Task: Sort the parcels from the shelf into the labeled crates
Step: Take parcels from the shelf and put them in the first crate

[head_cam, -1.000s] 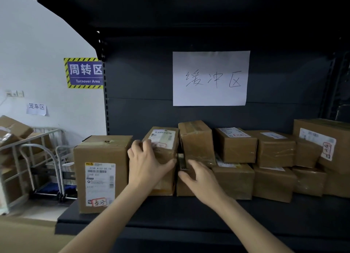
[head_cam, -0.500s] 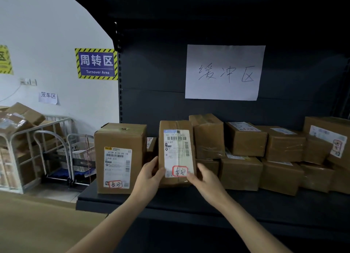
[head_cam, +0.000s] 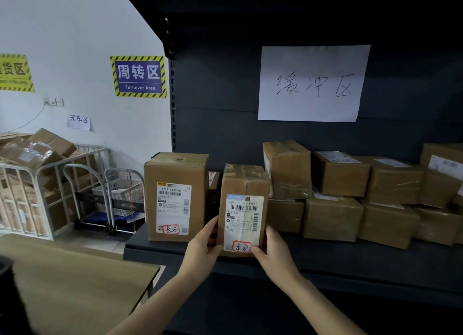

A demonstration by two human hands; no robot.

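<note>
While held upright, parcel [head_cam: 244,184] between left hand [head_cam: 203,249], right hand [head_cam: 275,253], at shelf [head_cam: 363,258] front

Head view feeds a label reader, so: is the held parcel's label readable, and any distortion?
Head view: the label on the held parcel shows barcode and red-circled writing clearly, fine print soft; shelf interior dim; wide-angle bend curves its upper-left edge.

Yellow sign [head_cam: 15,72]: cut off by the left edge; rightmost parcel [head_cam: 444,170]: cut off by the right edge; small parcel [head_cam: 214,181]: mostly hidden behind tall box [head_cam: 175,174] and held parcel [head_cam: 244,181]; label [head_cam: 242,222] fine print: too small to read; fingers of left hand [head_cam: 204,247] and right hand [head_cam: 274,250]: partly hidden behind the held parcel; dark object [head_cam: 7,297]: cut off at the bottom-left corner.
</note>
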